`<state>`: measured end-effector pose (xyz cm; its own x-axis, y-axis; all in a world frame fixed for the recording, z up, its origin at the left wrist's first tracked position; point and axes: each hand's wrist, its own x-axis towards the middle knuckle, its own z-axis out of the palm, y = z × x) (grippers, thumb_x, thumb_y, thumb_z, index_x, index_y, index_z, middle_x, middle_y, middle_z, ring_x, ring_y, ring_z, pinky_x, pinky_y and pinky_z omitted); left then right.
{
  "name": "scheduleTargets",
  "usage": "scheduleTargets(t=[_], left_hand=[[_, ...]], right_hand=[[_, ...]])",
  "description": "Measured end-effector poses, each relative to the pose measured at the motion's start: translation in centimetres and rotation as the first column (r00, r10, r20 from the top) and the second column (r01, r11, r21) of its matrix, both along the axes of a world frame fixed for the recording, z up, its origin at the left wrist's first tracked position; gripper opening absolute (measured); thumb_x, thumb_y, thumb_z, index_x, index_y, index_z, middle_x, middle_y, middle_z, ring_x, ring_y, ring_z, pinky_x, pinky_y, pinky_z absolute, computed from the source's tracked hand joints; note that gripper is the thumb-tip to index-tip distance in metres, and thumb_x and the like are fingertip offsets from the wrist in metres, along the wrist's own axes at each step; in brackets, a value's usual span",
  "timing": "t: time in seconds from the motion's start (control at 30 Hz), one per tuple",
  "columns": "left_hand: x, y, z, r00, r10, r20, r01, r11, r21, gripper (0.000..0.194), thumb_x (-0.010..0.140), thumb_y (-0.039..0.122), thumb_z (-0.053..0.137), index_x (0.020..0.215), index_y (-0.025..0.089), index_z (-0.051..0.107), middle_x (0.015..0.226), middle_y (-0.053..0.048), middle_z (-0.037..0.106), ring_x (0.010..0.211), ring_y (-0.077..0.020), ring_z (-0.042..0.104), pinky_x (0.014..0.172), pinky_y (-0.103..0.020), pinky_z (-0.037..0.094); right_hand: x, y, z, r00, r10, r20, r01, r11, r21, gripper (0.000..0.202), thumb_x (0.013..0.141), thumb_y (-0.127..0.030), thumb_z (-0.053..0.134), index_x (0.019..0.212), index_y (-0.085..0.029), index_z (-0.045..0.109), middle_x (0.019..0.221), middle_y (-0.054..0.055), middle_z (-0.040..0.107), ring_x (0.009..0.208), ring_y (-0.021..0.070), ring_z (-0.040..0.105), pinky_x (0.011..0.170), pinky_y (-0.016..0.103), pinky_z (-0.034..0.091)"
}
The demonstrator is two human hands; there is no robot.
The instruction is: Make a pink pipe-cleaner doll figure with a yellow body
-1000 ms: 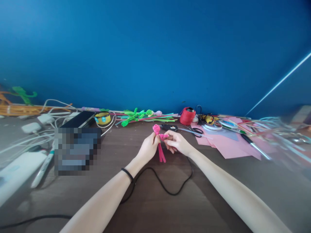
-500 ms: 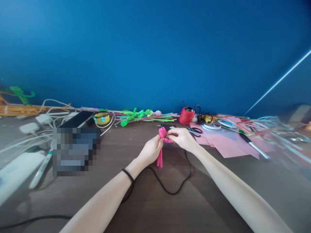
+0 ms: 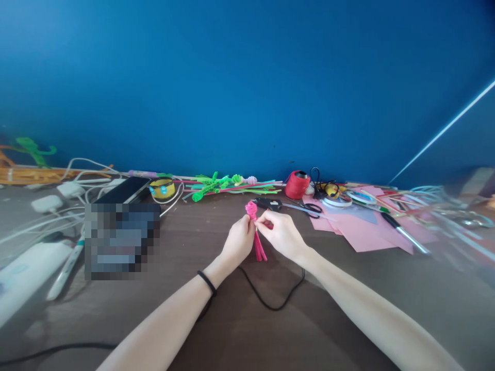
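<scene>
A pink pipe cleaner figure with a coiled, rounded top is held up over the middle of the table, its straight strands hanging below. My left hand pinches it from the left, just under the coiled part. From the right, my right hand is closed at the same spot, thumb and fingertips on the pink pipe cleaner; the fingers partly hide that section. Just behind the hands lies a black glue gun with a clear glue stick sticking out of its back.
Green pipe cleaner pieces and a red thread spool line the blue wall. Scissors and pink paper lie right. A black cable loops nearer me; a phone, white cables and a marker lie left.
The pink figure has shifted slightly left and its hanging strands now swing to the right. My right hand has come down and closer to my left hand, uncovering the glue gun.
</scene>
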<state>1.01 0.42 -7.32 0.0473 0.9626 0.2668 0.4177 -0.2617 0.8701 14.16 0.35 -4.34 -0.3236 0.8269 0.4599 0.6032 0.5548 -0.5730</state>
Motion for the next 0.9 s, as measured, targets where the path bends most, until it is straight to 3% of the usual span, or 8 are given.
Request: scheduleTargets(t=[0.17, 0.3, 0.5, 0.7, 0.8, 0.9], left_hand=[[-0.5, 0.4, -0.3, 0.995, -0.002, 0.099, 0.008, 0.999, -0.054, 0.019, 0.079, 0.026, 0.039, 0.060, 0.019, 0.040, 0.053, 0.003, 0.045, 0.051, -0.0109, 0.041, 0.053, -0.023, 0.030], [-0.8, 0.7, -0.3, 0.991, -0.015, 0.129, 0.024, 0.997, -0.069, 0.020, 0.080, 0.030, 0.038, 0.065, 0.018, 0.046, 0.056, 0.002, 0.047, 0.052, -0.0112, 0.042, 0.054, -0.023, 0.032], [-0.9, 0.9, -0.3, 0.978, -0.030, 0.208, 0.046, 0.996, -0.070, 0.021, 0.079, 0.032, 0.042, 0.064, 0.018, 0.047, 0.058, 0.002, 0.050, 0.054, -0.0117, 0.043, 0.056, -0.024, 0.034], [-0.9, 0.7, -0.2, 0.964, -0.109, 0.243, 0.129, 0.989, -0.068, 0.025, 0.080, 0.036, 0.040, 0.065, 0.018, 0.048, 0.059, 0.002, 0.049, 0.055, -0.0114, 0.042, 0.056, -0.023, 0.034], [-0.9, 0.5, 0.0, 0.961, -0.171, 0.217, 0.190, 0.979, -0.069, 0.026, 0.081, 0.036, 0.039, 0.065, 0.018, 0.047, 0.060, 0.002, 0.047, 0.054, -0.0110, 0.041, 0.054, -0.023, 0.034], [-0.8, 0.3, 0.2, 0.954, -0.248, 0.170, 0.263, 0.962, -0.077, 0.026, 0.081, 0.036, 0.038, 0.064, 0.018, 0.046, 0.059, 0.003, 0.046, 0.053, -0.0106, 0.040, 0.052, -0.022, 0.033]], right_hand=[[-0.1, 0.1, -1.0, 0.995, 0.076, -0.062, -0.077, 0.997, -0.018, 0.011, 0.077, -0.018, 0.048, 0.073, -0.018, 0.058, 0.078, 0.006, 0.066, 0.069, 0.0167, 0.060, 0.065, 0.027, 0.045], [0.2, 0.8, -1.6, 0.971, 0.093, -0.219, -0.137, 0.971, -0.195, 0.010, 0.077, -0.024, 0.050, 0.075, -0.018, 0.057, 0.075, 0.004, 0.064, 0.063, 0.0144, 0.058, 0.057, 0.026, 0.045], [0.7, 2.0, -1.8, 0.914, 0.020, -0.404, -0.247, 0.820, -0.517, 0.024, 0.070, -0.037, 0.060, 0.068, -0.014, 0.054, 0.057, -0.001, 0.057, 0.037, 0.0055, 0.044, 0.036, 0.019, 0.032], [1.9, 3.0, -1.9, 0.884, 0.052, -0.464, -0.373, 0.677, -0.634, 0.031, 0.064, -0.041, 0.066, 0.070, -0.013, 0.056, 0.057, -0.001, 0.057, 0.039, 0.0046, 0.045, 0.035, 0.017, 0.029], [2.7, 3.5, -2.1, 0.892, 0.083, -0.443, -0.371, 0.695, -0.616, 0.027, 0.065, -0.038, 0.065, 0.070, -0.012, 0.057, 0.057, -0.001, 0.057, 0.041, 0.0046, 0.045, 0.036, 0.018, 0.030], [3.3, 3.9, -2.0, 0.921, 0.103, -0.377, -0.320, 0.750, -0.578, 0.021, 0.067, -0.032, 0.063, 0.070, -0.013, 0.057, 0.050, -0.003, 0.052, 0.041, 0.0059, 0.044, 0.038, 0.018, 0.031]])
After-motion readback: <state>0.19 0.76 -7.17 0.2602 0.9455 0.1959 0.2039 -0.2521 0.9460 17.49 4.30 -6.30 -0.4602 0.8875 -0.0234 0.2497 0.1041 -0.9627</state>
